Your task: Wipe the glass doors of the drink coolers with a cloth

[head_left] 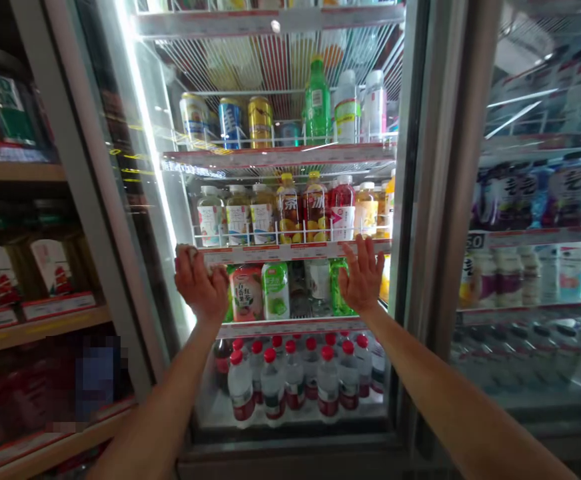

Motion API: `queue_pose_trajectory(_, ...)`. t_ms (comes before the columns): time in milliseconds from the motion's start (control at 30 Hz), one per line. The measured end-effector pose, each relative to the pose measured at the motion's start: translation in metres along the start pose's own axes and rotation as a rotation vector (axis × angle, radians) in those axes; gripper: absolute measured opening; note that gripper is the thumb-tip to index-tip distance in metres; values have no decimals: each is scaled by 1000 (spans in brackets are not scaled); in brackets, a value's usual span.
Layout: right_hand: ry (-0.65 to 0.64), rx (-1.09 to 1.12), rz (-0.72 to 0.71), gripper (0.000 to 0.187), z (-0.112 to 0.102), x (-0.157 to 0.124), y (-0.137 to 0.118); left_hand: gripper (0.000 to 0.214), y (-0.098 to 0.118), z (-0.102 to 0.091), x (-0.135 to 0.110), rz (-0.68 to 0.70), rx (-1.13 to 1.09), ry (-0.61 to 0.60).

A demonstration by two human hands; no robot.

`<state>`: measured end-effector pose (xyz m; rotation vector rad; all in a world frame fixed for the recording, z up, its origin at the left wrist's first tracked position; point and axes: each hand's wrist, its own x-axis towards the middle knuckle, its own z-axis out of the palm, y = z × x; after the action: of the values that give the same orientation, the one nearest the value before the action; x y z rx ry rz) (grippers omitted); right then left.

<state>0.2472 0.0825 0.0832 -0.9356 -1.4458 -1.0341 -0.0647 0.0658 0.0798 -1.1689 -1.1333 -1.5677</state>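
Both my hands reach into a lit drinks cooler at the front edge of a wire shelf [250,254]. My left hand [200,283] is at the shelf's left end, fingers bent and thumb apart, with no object visible in it. My right hand [363,273] is at the right part of the same edge, its fingers spread and holding nothing. On that shelf stand bottles of tea [289,210] and a red drink bottle [342,208]. Between my hands, one level lower, are a pink carton-like pack [247,295] and a green-and-white bottle [275,292].
Red-capped water bottles [269,383] crowd the cooler floor. Cans [260,123] and a green bottle [317,103] stand on a higher shelf. A metal door frame [450,167] borders the right side. Shelves of large jugs [53,263] are at the left.
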Motion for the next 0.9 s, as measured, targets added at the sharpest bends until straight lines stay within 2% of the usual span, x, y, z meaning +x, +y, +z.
queue_pose_trajectory(33, -1, -2, 3, 53, 0, 0, 0, 50, 2, 0, -1, -5, 4, 0)
queue_pose_trajectory(100, -6, -6, 6, 53, 1, 0, 0, 50, 18, 4, -9, 86, -22, -41)
queue_pose_trajectory(233, 13, -5, -1, 52, 1, 0, 1, 41, 71, 16, -38, 455, -130, -193)
queue_pose_trajectory(300, 15, -6, -2, 52, 1, 0, 1, 40, 81, 17, -46, 578, -148, -220)
queue_pose_trajectory(333, 10, -7, -1, 53, 1, 0, 1, 42, 79, 16, -47, 603, -146, -212)
queue_pose_trajectory(400, 0, -4, 3, 53, 1, 0, 1, 48, 63, 12, -42, 550, -126, -171)
queue_pose_trajectory(500, -4, 13, 9, 54, 1, 0, 0, 56, 30, 2, -27, 260, -80, -104)
queue_pose_trajectory(567, -4, 18, 12, 55, 1, 0, 0, 58, 20, -2, -21, 101, -73, -92)
queue_pose_trajectory(600, -5, 18, 14, 55, 1, 0, 0, 58, 20, -3, -21, 83, -77, -92)
queue_pose_trajectory(667, -5, 16, 12, 55, 1, 0, 0, 58, 31, -1, -25, 158, -90, -103)
queue_pose_trajectory(800, 3, 19, 0, 54, 1, 0, 1, 53, 57, 8, -40, 425, -103, -171)
queue_pose_trajectory(900, 13, 14, -7, 53, 2, 0, 2, 52, 47, 8, -37, 474, -102, -209)
